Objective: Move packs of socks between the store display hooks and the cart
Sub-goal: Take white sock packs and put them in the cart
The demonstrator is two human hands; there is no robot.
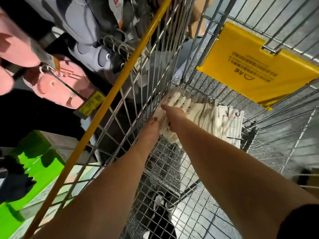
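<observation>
A row of white sock packs (205,116) lies on the wire floor of the cart (165,169), pushed into its far left corner. Both my arms reach down into the cart. My left hand (151,126) grips the near end of the row from the left side. My right hand (174,116) holds the same packs from above, its fingers curled over them. Paper labels (233,125) with hooks show at the row's right end. Display hooks (57,75) outside the cart carry pink packs (57,87) and grey packs (81,23).
The cart's yellow top rail (107,100) runs diagonally between me and the display. A yellow sign (255,69) hangs on the far wire wall. Green boxes (34,163) sit low on the left. A yellow price tag (91,104) hangs at a hook's end.
</observation>
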